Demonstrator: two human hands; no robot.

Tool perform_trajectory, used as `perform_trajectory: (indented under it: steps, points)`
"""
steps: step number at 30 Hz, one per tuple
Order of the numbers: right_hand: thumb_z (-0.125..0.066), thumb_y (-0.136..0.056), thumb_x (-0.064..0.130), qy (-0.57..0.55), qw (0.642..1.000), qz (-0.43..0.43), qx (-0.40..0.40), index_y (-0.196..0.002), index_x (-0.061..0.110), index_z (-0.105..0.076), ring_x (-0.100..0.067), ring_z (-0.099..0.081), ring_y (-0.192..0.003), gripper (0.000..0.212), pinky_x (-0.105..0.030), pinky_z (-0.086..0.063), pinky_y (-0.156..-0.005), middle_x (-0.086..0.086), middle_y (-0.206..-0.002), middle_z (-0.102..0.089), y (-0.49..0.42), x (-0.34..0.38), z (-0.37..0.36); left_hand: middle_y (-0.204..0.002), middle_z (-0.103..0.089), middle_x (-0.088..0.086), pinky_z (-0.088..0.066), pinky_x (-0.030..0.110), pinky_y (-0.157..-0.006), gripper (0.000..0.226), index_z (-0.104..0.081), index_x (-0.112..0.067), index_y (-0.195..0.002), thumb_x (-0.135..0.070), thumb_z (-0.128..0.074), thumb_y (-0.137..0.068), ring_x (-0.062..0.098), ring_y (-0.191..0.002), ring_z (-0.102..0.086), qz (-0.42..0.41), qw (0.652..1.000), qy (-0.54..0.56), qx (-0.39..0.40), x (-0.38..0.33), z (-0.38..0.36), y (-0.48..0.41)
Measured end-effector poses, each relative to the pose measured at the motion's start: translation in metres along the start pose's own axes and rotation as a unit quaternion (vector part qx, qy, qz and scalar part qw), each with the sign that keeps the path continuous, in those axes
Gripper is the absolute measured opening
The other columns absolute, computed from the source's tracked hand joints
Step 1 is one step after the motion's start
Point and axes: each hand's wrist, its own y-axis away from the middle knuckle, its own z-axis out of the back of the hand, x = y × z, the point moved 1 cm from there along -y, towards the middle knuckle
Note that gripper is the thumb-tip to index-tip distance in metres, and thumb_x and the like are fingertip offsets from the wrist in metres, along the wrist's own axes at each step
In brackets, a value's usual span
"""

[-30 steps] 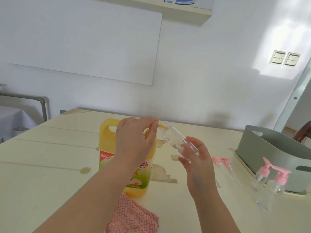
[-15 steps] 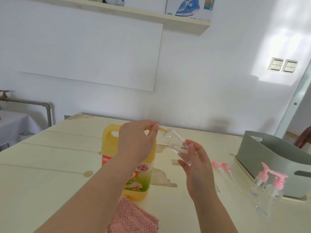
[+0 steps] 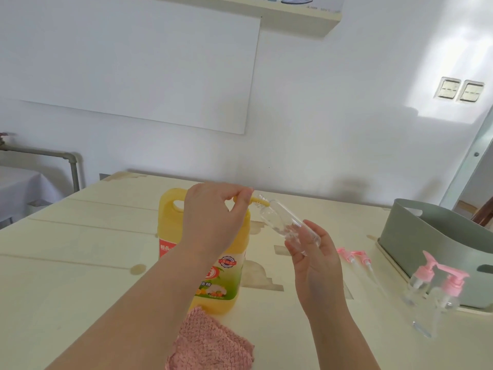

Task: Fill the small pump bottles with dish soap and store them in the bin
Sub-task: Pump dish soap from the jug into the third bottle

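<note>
At frame centre the uncapped small bottle [image 3: 282, 222], clear and seemingly almost empty, is tilted so its mouth meets the yellow spout [image 3: 260, 201] of the dish soap jug [image 3: 226, 279], likely to catch soap. The right hand [image 3: 317, 260] curls round its base. The left hand [image 3: 213, 217] pinches the spout. The bin [image 3: 426, 241] sits at right.

soap jug [image 3: 170, 231]: yellow, labelled, upright; its spout [image 3: 260, 201], pinched by left hand [image 3: 213, 220], sits at the open bottle's mouth | open bottle [image 3: 280, 221]: clear, capless, tilted, gripped by right hand [image 3: 316, 260] | loose pumps [image 3: 352, 256]: two, pink, lying flat near bin | capped bottles [image 3: 420, 284]: two, clear, pink pumps, upright just beside bin | bin [image 3: 426, 236]: grey-green, far right
</note>
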Motion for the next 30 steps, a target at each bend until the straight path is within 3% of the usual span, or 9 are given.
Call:
perform_trajectory:
  steps: [5,8,11,15,19,23,27,29,30]
  points:
    - [-0.072,-0.072,0.020,-0.039,0.999,-0.030,0.021,-0.117,-0.001,-0.055,-0.016,-0.070,-0.089,0.052,-0.021,-0.056,-0.081,-0.008,-0.095,-0.071,0.003,-0.004,0.004,-0.064,-0.059,-0.017,-0.018,0.014,-0.086,0.027,-0.073,-0.028,-0.078,-0.044,-0.052,-0.087,0.002,-0.072,-0.050,-0.005,0.999,-0.039,-0.011,0.001,-0.003,0.002]
    - [-0.095,-0.043,0.040,-0.007,0.999,-0.034,0.020,-0.115,0.005,-0.058,-0.020,-0.070,-0.095,0.088,-0.025,-0.057,-0.084,-0.007,-0.098,-0.073,0.004,-0.001,0.003,-0.070,-0.056,-0.020,-0.018,0.016,-0.089,0.022,-0.073,-0.029,-0.087,-0.041,-0.055,-0.091,-0.012,-0.082,-0.040,0.025,0.999,-0.031,0.012,-0.001,-0.001,0.000]
    - [-0.095,-0.025,0.052,0.023,0.999,-0.034,0.002,-0.114,0.014,-0.060,-0.021,-0.071,-0.097,0.102,-0.031,-0.060,-0.074,-0.006,-0.105,-0.072,0.005,0.001,0.005,-0.080,-0.060,-0.016,-0.024,0.024,-0.100,0.025,-0.071,-0.033,-0.096,-0.046,-0.050,-0.091,0.000,-0.088,-0.031,0.072,0.996,-0.037,0.043,-0.003,0.001,-0.001]
    - [-0.094,-0.040,0.046,0.061,0.997,-0.031,0.022,-0.108,0.024,-0.063,-0.021,-0.070,-0.096,0.077,-0.027,-0.055,-0.066,-0.006,-0.117,-0.066,0.006,0.005,0.005,-0.081,-0.064,-0.017,-0.038,0.043,-0.099,0.024,-0.068,-0.043,-0.093,-0.056,-0.049,-0.087,0.022,-0.106,-0.050,0.125,0.989,0.006,0.079,-0.002,0.003,-0.008]
    - [-0.090,-0.048,0.050,0.038,0.998,-0.027,0.038,-0.094,0.023,-0.069,-0.020,-0.067,-0.095,0.057,-0.031,-0.054,-0.075,-0.011,-0.111,-0.066,0.006,0.008,0.001,-0.085,-0.065,-0.017,-0.041,0.044,-0.095,0.024,-0.068,-0.045,-0.095,-0.058,-0.049,-0.085,0.021,-0.105,-0.052,0.125,0.989,0.013,0.085,-0.003,0.006,-0.009]
    - [-0.088,-0.038,0.064,0.039,0.998,-0.006,0.041,-0.083,0.027,-0.072,-0.016,-0.068,-0.090,0.061,-0.027,-0.055,-0.072,0.002,-0.097,-0.070,0.003,0.006,-0.002,-0.085,-0.065,-0.016,-0.041,0.044,-0.095,0.025,-0.068,-0.045,-0.096,-0.057,-0.049,-0.085,0.020,-0.100,-0.054,0.103,0.992,0.018,0.069,-0.002,0.004,-0.009]
    - [-0.093,-0.048,0.041,0.008,0.999,-0.009,0.037,-0.087,0.021,-0.071,-0.016,-0.070,-0.085,0.050,-0.023,-0.055,-0.070,-0.003,-0.094,-0.069,0.000,0.004,-0.001,-0.084,-0.065,-0.013,-0.041,0.043,-0.094,0.023,-0.069,-0.044,-0.097,-0.054,-0.050,-0.087,0.022,-0.094,-0.054,0.071,0.997,0.017,0.031,0.003,0.000,-0.005]
    - [-0.091,-0.056,0.023,-0.003,0.999,-0.016,0.036,-0.094,0.013,-0.065,-0.016,-0.070,-0.082,0.047,-0.022,-0.055,-0.069,-0.007,-0.093,-0.068,-0.001,0.001,0.001,-0.086,-0.065,-0.011,-0.034,0.035,-0.101,0.023,-0.070,-0.040,-0.099,-0.049,-0.051,-0.089,0.015,-0.095,-0.048,0.059,0.998,-0.007,0.010,0.004,-0.003,-0.003]
    - [-0.092,-0.052,0.027,-0.006,0.999,-0.017,0.035,-0.097,0.011,-0.063,-0.016,-0.070,-0.081,0.056,-0.021,-0.055,-0.069,-0.005,-0.091,-0.069,-0.002,-0.002,0.002,-0.086,-0.065,-0.010,-0.027,0.029,-0.106,0.023,-0.070,-0.038,-0.100,-0.046,-0.051,-0.090,0.010,-0.092,-0.045,0.051,0.999,-0.017,0.002,0.004,-0.005,-0.002]
